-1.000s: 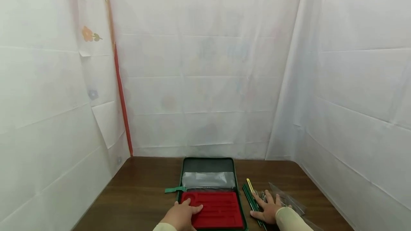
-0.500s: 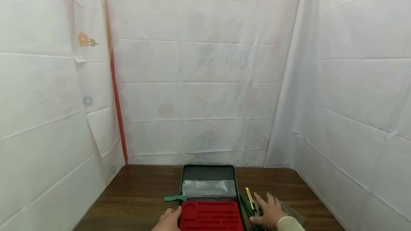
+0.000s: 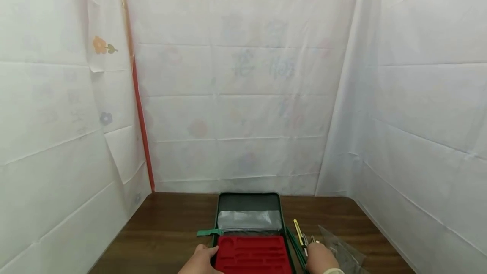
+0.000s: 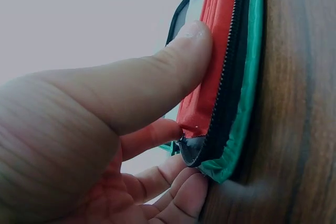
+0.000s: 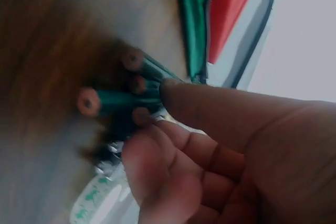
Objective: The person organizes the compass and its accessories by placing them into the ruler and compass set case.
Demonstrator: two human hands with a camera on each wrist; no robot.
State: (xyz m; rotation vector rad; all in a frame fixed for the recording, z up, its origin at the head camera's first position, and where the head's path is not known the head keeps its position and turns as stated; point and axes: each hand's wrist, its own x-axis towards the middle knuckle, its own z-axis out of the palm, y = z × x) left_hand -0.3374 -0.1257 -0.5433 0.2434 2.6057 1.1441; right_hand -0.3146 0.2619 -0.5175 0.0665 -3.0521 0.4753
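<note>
A green zip case (image 3: pixel 249 202) lies open on the table, with a red moulded tray (image 3: pixel 253 255) in its near half. My left hand (image 3: pixel 201 260) grips the case's left edge; in the left wrist view its thumb (image 4: pixel 194 45) presses on the red tray and the other fingers reach the outer corner. To the right of the case, my right hand (image 3: pixel 321 258) is down among loose stationery. Several green pencils (image 5: pixel 107 102), flat ends toward the camera, sit between its thumb and curled fingers. A yellow-handled cutter (image 3: pixel 297 229) lies just beyond that hand.
Clear plastic sheets or set squares (image 3: pixel 348 248) lie right of my right hand. A white item with green print (image 5: pixel 92 198) is below the pencils in the right wrist view. A green tab (image 3: pixel 207 232) sticks out left of the case. White curtains (image 3: pixel 236 117) enclose the table.
My left hand has moved off the tray's surface to the case's left edge. The right hand, spread over the stationery before, has drawn its fingers in around the pencils.
</note>
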